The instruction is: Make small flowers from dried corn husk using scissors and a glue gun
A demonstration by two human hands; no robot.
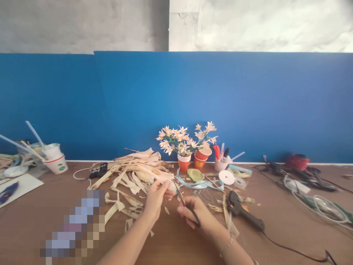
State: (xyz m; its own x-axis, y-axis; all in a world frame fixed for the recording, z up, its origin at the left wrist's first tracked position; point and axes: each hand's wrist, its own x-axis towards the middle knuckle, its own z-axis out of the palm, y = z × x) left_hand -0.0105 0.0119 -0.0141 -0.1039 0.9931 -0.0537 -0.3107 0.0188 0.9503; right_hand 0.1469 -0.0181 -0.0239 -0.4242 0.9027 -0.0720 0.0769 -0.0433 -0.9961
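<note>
Between the thumb and fingers of my left hand [154,200] is a pale dried corn husk piece [162,176]. My right hand [199,213] is closed around black-handled scissors [182,198], whose blades point up toward the husk's near edge. Whether the blades touch the husk cannot be made out. A heap of dried husk strips [135,162] lies behind and left of my left hand, with loose scraps around it. Past my hands, pale husk-coloured flowers [176,138] stand in paper cups [184,162].
To the right lies a black glue gun [245,213] with its cord. A white tape roll [226,177], a light blue ribbon [202,184] and a pen cup [220,164] sit behind. Another paper cup [56,165] is far left; cables [320,206] lie right. A blue partition [176,92] backs the table.
</note>
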